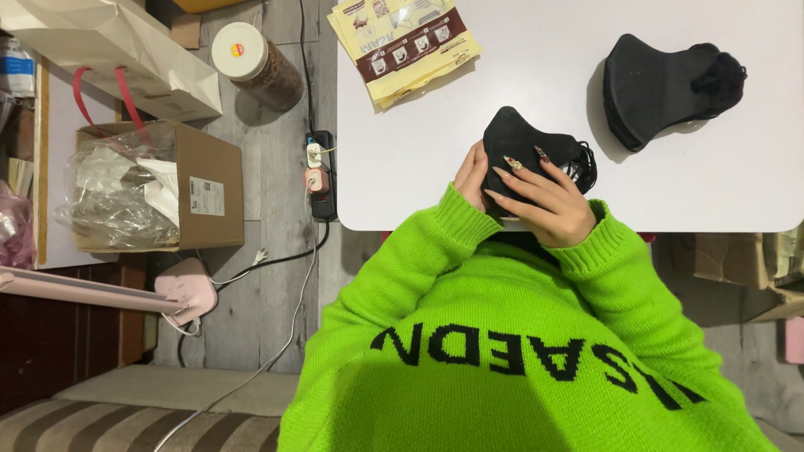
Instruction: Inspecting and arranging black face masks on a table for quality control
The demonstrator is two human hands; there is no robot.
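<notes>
Both hands on a black mask at the table's near edge.

At centre frame the right hand (543,205) lies flat over the mask (523,142), fingers together; the left hand (471,177) curls against its left side. Farther off, a mask stack (662,88) sits upper right and yellow packets (406,46) at top centre on the white table (419,167).

Your view is bright and evenly lit, and the white table (544,92) reflects a lot of light without blowing out. On it, the black mask stack (662,88) throws a soft shadow to its left, so light comes from its right. Left of the table, the floor (268,276) and bottom-left corner fall dimmer. Focus is sharp throughout, and you get mild wide-angle stretch toward the edges
</notes>
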